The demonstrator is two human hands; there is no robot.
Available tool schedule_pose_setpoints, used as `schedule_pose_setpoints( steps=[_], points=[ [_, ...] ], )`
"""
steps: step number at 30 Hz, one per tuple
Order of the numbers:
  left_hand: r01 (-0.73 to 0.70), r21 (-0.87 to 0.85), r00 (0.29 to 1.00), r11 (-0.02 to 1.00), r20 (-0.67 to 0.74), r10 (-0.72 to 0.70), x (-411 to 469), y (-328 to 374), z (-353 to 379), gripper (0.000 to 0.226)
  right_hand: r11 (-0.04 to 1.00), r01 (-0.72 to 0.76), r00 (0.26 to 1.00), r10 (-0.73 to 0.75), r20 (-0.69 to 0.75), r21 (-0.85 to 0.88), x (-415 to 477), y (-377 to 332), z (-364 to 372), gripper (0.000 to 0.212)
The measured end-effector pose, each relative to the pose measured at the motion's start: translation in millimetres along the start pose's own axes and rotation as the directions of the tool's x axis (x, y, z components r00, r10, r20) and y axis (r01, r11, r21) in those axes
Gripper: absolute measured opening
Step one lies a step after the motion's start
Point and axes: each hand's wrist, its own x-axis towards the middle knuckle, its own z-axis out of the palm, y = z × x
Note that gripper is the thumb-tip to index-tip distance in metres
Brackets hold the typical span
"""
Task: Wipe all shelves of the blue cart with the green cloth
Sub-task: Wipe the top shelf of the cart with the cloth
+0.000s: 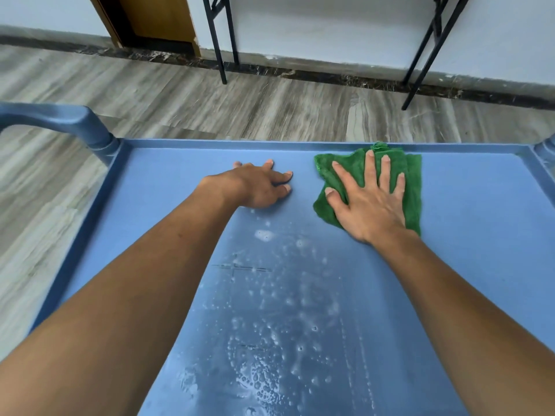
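Observation:
The blue cart's top shelf (pixel 168 181) fills the lower part of the head view. A folded green cloth (pixel 413 187) lies near the shelf's far rim, right of centre. My right hand (pixel 369 202) presses flat on the cloth with its fingers spread. My left hand (pixel 261 187) rests on the bare shelf just left of the cloth, its fingertips touching the surface. Wet droplets and foamy streaks (pixel 270 340) cover the middle and near part of the shelf between my forearms. The lower shelves are hidden.
The cart's blue handle (pixel 69 121) rises at the far left corner. Beyond the cart lies wood-look flooring (pixel 270 109). Black metal table legs (pixel 220 46) stand by the white wall, and a brown door (pixel 156 16) is at the back left.

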Motion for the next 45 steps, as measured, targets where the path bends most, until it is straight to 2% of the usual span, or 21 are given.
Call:
schedule_pose_setpoints(
  steps=[17,23,26,32,40,45],
  points=[
    [0.008,0.050,1.000,0.999,0.019,-0.008,8,-8,4,0.050,0.990,0.138,0.987,-0.138,-0.077,-0.001,-273,4,15,0.065],
    [0.011,0.052,1.000,0.999,0.019,-0.012,7,-8,2,0.049,0.984,0.094,0.988,-0.112,-0.110,-0.154,-319,-4,25,0.080],
    [0.009,0.048,1.000,0.999,0.025,-0.010,7,-9,3,0.050,0.987,0.065,0.986,-0.087,-0.144,-0.149,-313,-7,28,0.080],
    [0.010,0.026,0.999,1.000,0.034,-0.011,10,-10,2,0.049,0.998,0.063,0.990,-0.065,-0.126,-0.021,-271,-17,27,0.075],
    [-0.004,0.006,0.999,1.000,0.036,0.004,5,-7,0,0.049,0.998,-0.056,0.996,0.057,-0.071,0.025,-105,-44,20,0.072],
    [-0.031,0.022,0.999,0.999,0.045,0.030,3,-7,-3,0.050,0.999,-0.027,0.998,0.028,-0.050,0.017,-17,-54,13,0.071]
  ],
)
